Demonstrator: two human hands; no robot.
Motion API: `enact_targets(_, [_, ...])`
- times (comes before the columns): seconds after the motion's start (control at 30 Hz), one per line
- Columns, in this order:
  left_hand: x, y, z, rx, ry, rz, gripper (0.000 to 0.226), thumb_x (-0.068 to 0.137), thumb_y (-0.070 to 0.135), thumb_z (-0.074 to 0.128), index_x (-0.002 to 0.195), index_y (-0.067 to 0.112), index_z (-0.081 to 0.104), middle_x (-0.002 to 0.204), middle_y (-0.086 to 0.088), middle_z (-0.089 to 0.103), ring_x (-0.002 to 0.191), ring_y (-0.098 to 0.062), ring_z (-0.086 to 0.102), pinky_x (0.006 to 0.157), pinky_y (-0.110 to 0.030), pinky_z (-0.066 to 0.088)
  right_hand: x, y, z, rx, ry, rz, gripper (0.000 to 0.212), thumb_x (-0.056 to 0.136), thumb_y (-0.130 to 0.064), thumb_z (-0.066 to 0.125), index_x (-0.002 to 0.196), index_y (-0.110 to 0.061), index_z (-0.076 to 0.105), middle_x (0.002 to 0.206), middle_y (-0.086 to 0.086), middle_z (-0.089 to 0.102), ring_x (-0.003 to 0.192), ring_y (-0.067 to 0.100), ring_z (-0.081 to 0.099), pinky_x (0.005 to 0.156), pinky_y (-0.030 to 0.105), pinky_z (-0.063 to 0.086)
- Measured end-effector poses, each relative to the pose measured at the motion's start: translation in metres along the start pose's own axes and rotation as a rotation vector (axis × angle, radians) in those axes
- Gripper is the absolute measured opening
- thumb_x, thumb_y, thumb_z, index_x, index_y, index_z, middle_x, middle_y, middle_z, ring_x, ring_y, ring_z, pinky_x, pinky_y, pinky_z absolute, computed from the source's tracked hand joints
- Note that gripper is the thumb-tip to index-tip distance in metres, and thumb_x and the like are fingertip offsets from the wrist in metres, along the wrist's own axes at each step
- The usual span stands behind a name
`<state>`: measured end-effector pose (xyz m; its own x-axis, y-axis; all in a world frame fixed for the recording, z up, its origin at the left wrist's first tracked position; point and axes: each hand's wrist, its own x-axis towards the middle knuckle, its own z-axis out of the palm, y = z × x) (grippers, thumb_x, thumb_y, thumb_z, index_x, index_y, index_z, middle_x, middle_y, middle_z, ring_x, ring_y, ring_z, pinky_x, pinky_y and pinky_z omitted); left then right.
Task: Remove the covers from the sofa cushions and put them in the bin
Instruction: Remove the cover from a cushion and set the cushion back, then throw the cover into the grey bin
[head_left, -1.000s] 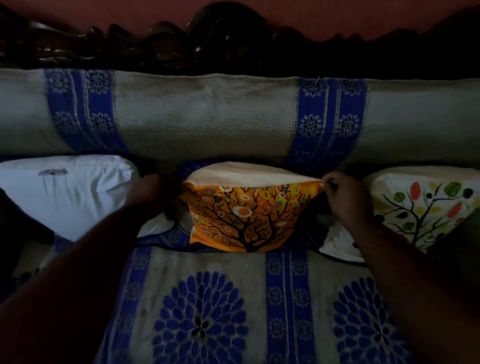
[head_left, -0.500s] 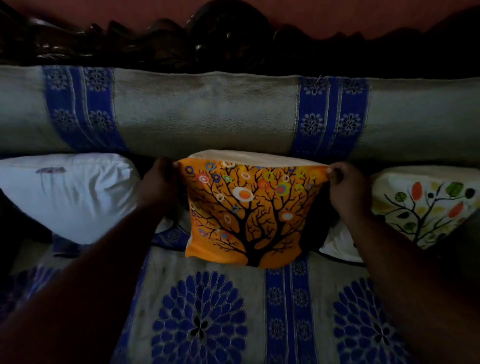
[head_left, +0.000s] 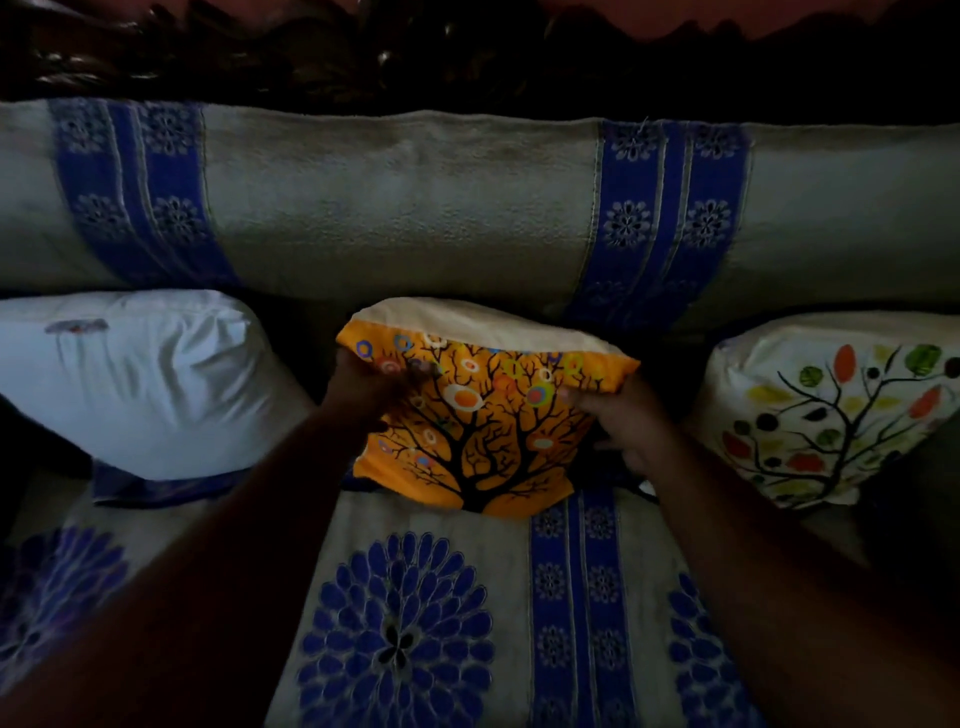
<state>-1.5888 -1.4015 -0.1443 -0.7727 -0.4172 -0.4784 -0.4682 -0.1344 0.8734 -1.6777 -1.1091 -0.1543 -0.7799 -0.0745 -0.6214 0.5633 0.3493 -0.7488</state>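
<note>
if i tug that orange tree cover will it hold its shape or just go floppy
Probably floppy: the orange tree cover creases and bunches where the left hand and right hand grip it. Likely light, being thin cloth. It may slide off easily, since the cream inner cushion already shows above its top edge.

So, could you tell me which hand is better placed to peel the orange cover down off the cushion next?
Probably the right hand: it pinches the orange cover near its open top edge; the left hand looks blurred.
</note>
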Motion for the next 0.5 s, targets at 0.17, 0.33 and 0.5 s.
enact_targets(0.17, [0.001, -0.012, -0.005, -0.097, 0.064, 0.064, 0.067, 0.070, 0.030, 0.093, 0.127, 0.020, 0.061, 0.114, -0.011, 0.073, 0.104, -0.031, 0.072, 0.072, -0.043, 0.060, 0.025, 0.017, 0.001, 0.112, 0.171, -0.170, 0.084, 0.046, -0.068, 0.089, 0.119, -0.059, 0.049, 0.126, -0.009, 0.065, 0.113, 0.021, 0.065, 0.090, 0.057, 0.056])
enact_targets(0.33, [-0.002, -0.016, -0.004, 0.142, 0.199, 0.020, 0.070, 0.067, 0.075, 0.075, 0.118, 0.029, 0.063, 0.107, 0.002, 0.073, 0.098, -0.016, 0.071, 0.082, -0.046, 0.060, 0.023, 0.005, -0.007, 0.036, 0.201, -0.143, 0.098, 0.052, -0.070, 0.076, 0.137, -0.049, 0.033, 0.138, -0.004, 0.056, 0.121, 0.024, 0.058, 0.098, 0.057, 0.051])
enact_targets(0.5, [0.001, -0.001, -0.008, 0.456, 0.295, 0.102, 0.068, 0.085, 0.080, 0.047, 0.098, 0.017, 0.068, 0.089, -0.005, 0.071, 0.086, -0.026, 0.069, 0.077, -0.042, 0.056, 0.016, -0.012, -0.004, 0.051, 0.250, -0.111, 0.050, 0.097, -0.057, 0.052, 0.140, -0.034, 0.043, 0.113, -0.006, 0.055, 0.104, 0.021, 0.059, 0.081, 0.055, 0.059])
